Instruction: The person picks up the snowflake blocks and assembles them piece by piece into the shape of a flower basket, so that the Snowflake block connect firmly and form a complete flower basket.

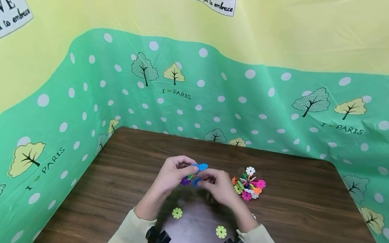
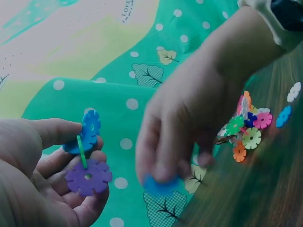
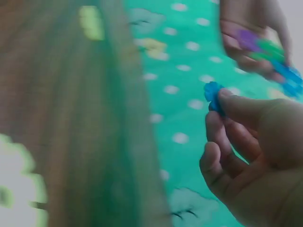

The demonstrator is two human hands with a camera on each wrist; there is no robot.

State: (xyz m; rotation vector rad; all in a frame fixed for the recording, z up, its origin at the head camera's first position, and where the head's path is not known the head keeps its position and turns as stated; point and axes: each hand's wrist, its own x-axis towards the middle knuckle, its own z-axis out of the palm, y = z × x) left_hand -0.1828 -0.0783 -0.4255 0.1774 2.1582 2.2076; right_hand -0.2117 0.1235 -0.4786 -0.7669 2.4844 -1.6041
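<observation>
My left hand (image 1: 174, 173) pinches a small chain of notched plastic discs between thumb and fingers. In the left wrist view the chain shows two blue discs (image 2: 91, 124), a green disc (image 2: 82, 151) seen edge-on, and a purple disc (image 2: 88, 176) at its lower end. Close by on the right, my right hand (image 1: 219, 186) pinches a separate blue disc (image 3: 214, 92) between thumb and fingertip. That disc is apart from the chain in both wrist views; the left wrist view shows it blurred.
A pile of many-coloured discs (image 1: 248, 185) sits right of my right hand on the brown table (image 1: 297, 209). Two loose yellow-green discs lie nearer me, a left one (image 1: 177, 213) and a right one (image 1: 221, 232). Patterned cloth (image 1: 217, 92) hangs behind the table.
</observation>
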